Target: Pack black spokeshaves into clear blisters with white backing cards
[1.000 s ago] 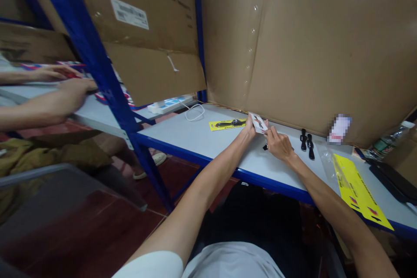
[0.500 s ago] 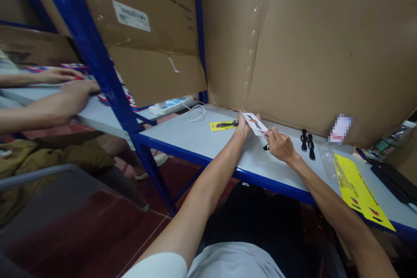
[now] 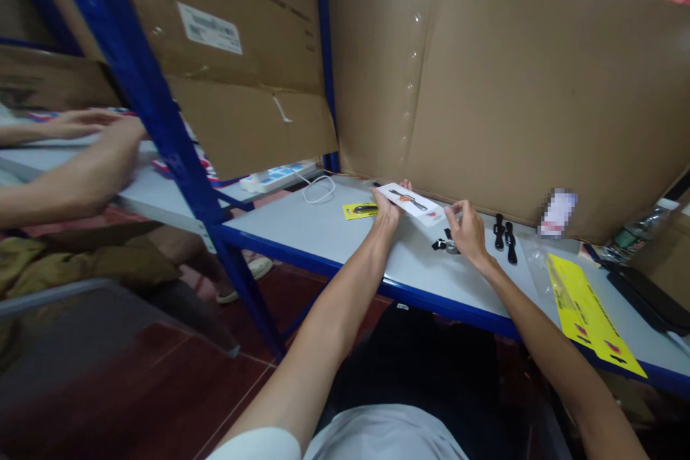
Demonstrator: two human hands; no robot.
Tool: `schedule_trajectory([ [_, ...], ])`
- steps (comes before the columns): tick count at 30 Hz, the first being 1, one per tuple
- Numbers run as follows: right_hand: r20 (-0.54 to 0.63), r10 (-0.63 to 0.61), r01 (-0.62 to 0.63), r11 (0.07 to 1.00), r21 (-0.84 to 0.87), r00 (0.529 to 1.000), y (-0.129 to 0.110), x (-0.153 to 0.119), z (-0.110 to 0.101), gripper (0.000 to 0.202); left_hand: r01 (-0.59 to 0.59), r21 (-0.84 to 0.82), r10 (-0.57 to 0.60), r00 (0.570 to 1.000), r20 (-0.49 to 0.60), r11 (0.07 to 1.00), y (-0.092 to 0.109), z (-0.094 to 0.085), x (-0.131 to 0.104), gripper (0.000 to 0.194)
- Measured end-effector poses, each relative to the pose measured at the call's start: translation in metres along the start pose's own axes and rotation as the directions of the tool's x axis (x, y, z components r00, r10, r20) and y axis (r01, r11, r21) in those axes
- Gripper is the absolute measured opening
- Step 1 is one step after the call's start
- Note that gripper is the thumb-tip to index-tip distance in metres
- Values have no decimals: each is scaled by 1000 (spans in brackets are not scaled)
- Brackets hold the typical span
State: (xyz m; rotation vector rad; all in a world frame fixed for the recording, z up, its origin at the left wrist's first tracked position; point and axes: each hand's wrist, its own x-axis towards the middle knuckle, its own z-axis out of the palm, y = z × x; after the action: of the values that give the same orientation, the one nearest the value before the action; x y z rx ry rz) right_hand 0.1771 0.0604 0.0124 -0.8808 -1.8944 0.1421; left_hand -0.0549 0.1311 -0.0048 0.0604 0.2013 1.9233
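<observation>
My left hand is closed on the left end of a white printed card, holding it above the table. A dark, long-handled item with an orange patch is pictured on it. Close to the card's right end is my right hand, its fingers bent and thumb apart from them; nothing shows in it. Whether the thumb touches the card is hard to tell. Small black pieces lie under that hand. A yellow card with a black item rests to the left. Two black strap-like pieces lie to the right.
Yellow printed cards lie at the right, near clear plastic. Behind them stand a pixelated object and a bottle; a black case is beside them. Cardboard walls the back. A co-worker's arms are at left.
My left hand has moved slightly left with the card, which now shows more of its face. My right hand has come away from the card's right end, uncovering more of the black pieces.
</observation>
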Motion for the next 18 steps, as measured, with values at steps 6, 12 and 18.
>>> schedule_trajectory([
  [6,617,395,-647,719,254,681,5,4,3,26,98,22,-98,995,6,995,-23,1,-2,71],
  [12,728,384,-790,504,350,567,6,10,-1,18,52,74,-51,999,-16,996,-12,-1,3,69],
  [18,826,301,-803,532,269,476,22,21,-11,21,-37,53,42,995,-94,998,9,-2,2,67],
])
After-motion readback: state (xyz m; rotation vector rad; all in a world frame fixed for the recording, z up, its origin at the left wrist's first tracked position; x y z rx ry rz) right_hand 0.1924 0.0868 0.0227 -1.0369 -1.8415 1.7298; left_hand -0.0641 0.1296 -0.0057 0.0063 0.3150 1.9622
